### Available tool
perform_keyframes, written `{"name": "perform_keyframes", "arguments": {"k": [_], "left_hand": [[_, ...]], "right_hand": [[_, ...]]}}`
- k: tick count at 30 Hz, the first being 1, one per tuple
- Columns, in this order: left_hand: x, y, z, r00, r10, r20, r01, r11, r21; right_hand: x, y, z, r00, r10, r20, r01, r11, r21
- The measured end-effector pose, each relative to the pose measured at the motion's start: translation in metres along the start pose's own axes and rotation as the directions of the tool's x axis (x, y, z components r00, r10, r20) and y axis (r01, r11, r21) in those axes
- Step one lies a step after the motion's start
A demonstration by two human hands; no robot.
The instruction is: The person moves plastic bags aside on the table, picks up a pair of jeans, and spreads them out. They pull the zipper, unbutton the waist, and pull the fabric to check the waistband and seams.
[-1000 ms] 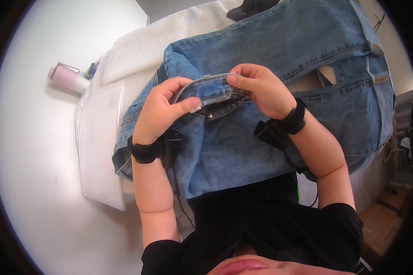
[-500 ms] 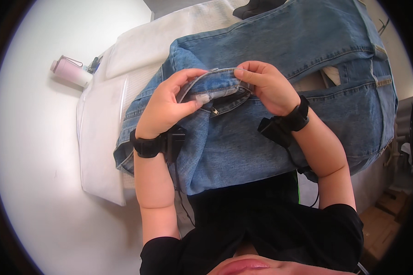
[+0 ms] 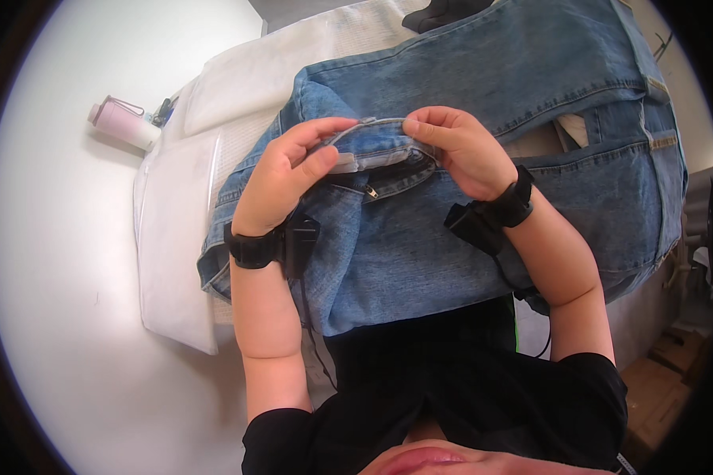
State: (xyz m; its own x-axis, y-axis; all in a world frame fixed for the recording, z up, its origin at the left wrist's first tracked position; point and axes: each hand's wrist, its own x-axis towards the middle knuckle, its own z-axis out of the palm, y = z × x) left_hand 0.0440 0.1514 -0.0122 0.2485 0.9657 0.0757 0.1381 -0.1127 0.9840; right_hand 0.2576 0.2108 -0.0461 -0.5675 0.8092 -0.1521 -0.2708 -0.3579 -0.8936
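Observation:
Blue denim jeans (image 3: 420,261) lie spread before me, with their fly folded open and a small metal zipper pull (image 3: 372,191) showing. My right hand (image 3: 471,150) pinches the waistband edge between thumb and fingers. At the other end of that raised curved edge, my left hand (image 3: 281,170) has its fingers behind the band and its thumb in front, next to a pale label (image 3: 345,164). The left thumb and forefinger are a little apart around the cloth. Each wrist wears a black strap with a small device.
A pink bottle (image 3: 123,123) with a carry loop stands at the left, beside white padded cloths (image 3: 174,229). A second pair of jeans (image 3: 657,142) lies to the right. Something black (image 3: 444,14) rests at the far edge. Cardboard boxes (image 3: 657,388) are low at the right.
My left thumb has moved up and away from the label, uncovering more of it. The upper band edge sits slightly flatter; my right hand has hardly moved.

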Motion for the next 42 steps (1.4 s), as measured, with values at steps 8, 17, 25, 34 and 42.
{"name": "perform_keyframes", "arguments": {"k": [8, 17, 25, 34, 42], "left_hand": [[0.003, -0.008, 0.003, 0.991, -0.089, -0.103, 0.101, 0.988, 0.115], [0.003, -0.006, 0.005, 0.991, -0.104, -0.085, 0.106, 0.994, 0.026], [0.002, -0.007, 0.004, 0.992, -0.101, -0.079, 0.103, 0.994, 0.022], [0.003, -0.010, 0.005, 0.991, -0.022, -0.130, 0.037, 0.993, 0.112], [0.003, -0.004, 0.000, 0.971, 0.071, -0.227, 0.001, 0.954, 0.301]], "right_hand": [[-0.004, -0.003, 0.006, 0.999, 0.006, 0.047, -0.006, 1.000, -0.007], [-0.006, -0.004, 0.005, 1.000, 0.015, 0.015, -0.016, 0.999, 0.032], [-0.004, 0.000, 0.006, 1.000, -0.005, 0.004, 0.005, 0.998, 0.070], [-0.003, 0.002, 0.002, 0.990, -0.027, 0.136, 0.046, 0.989, -0.139], [0.001, -0.005, -0.004, 0.985, -0.151, 0.082, 0.160, 0.981, -0.110]]}}
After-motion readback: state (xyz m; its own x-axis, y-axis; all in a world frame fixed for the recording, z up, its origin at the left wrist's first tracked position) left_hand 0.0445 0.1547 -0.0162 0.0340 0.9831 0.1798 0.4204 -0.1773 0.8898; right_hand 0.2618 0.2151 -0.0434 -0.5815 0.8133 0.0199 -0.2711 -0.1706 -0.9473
